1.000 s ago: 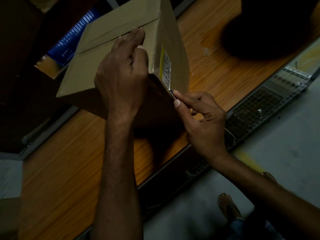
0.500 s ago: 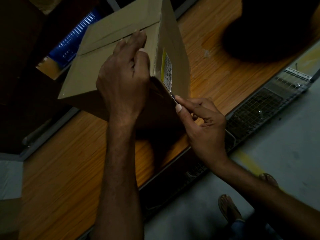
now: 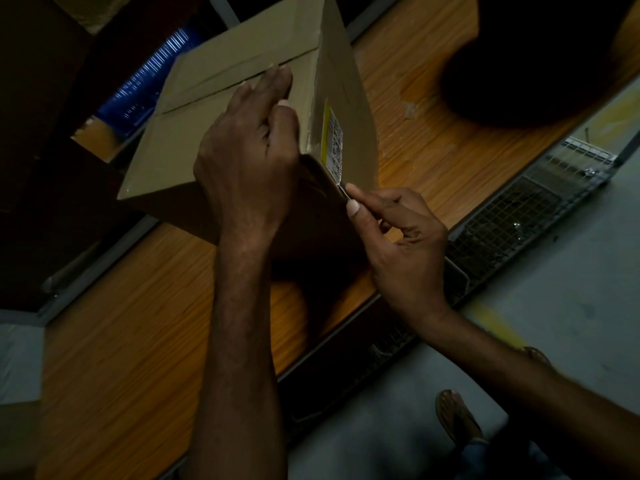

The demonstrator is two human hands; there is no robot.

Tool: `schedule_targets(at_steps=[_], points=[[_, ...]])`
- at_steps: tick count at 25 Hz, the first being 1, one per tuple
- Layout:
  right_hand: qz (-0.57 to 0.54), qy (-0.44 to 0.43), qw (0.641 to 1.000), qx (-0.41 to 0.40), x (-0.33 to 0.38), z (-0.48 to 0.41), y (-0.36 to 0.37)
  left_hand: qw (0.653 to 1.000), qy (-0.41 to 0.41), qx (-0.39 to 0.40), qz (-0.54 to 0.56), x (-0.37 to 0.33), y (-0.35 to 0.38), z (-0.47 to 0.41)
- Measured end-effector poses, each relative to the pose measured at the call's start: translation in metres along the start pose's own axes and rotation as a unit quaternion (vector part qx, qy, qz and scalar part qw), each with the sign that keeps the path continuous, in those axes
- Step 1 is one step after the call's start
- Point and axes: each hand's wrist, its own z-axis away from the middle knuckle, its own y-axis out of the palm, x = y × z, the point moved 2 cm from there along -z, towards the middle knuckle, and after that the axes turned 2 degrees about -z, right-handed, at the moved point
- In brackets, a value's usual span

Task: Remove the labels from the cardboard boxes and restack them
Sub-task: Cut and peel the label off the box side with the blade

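Observation:
A brown cardboard box (image 3: pixel 221 109) stands tilted on one edge on the wooden table (image 3: pixel 138 341). My left hand (image 3: pixel 247 157) presses on its upper face near the corner and steadies it. On the box's right side face sits a white and yellow label (image 3: pixel 333 145). My right hand (image 3: pixel 405 251) pinches a thin strip at the label's lower end, at the box's bottom corner, between thumb and forefinger.
A large dark round shape (image 3: pixel 540 53) lies at the table's far right. A wire mesh tray (image 3: pixel 519 220) runs along the table's right edge, above the grey floor (image 3: pixel 554 323). A sandalled foot (image 3: pixel 457 417) stands below. Dark shelving and a blue object (image 3: pixel 149 84) lie behind the box.
The box and both hands have shifted very slightly; my right hand keeps pinching at the label's lower end. Otherwise nothing has visibly moved.

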Motion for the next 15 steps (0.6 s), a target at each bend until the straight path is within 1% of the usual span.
schedule_targets(at_steps=[4,9,12,15], points=[[0.009,0.0,1.0,0.015,-0.0013,0.0062,-0.0029,1.0,0.001,-0.001,-0.004,0.0007,0.0002,0.0006],[0.003,0.003,1.0,0.003,0.0001,-0.0003,0.0005,1.0,0.003,0.002,-0.015,0.0011,0.0005,-0.0004],[0.013,0.001,1.0,0.021,0.0007,0.0069,-0.0037,1.0,0.002,-0.002,-0.013,0.0008,0.0007,0.0002],[0.006,0.001,1.0,0.007,0.0035,0.0,-0.0009,1.0,0.0,-0.001,-0.005,0.0015,0.0018,-0.0007]])
